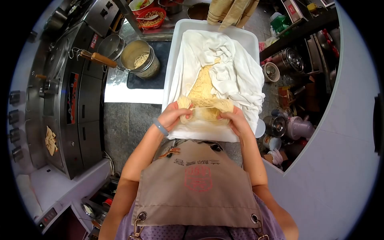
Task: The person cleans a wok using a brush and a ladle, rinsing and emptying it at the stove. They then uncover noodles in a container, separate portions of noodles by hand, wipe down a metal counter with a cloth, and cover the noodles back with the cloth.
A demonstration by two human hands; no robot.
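Pale yellow noodles point(206, 105) stretch between my two hands over a white plastic tub point(171, 52). My left hand point(173, 115), with a grey-blue band point(160, 127) on its wrist, is closed around a bunch at one end. At the other end my right hand point(236, 119) grips a second bunch, thumb on top. Loose strands hang across the gap. Beneath them more noodles point(203, 82) lie in the tub, partly covered by a crumpled white cloth point(236, 76). The undersides of both bunches are hidden.
Left of the tub, a metal strainer pot point(150, 68) with some noodles stands on a dark mat point(162, 76). A wooden-handled tool point(100, 59) reaches toward it. A red bowl of food point(151, 19) sits behind. Shelves with pots point(291, 59) stand at right.
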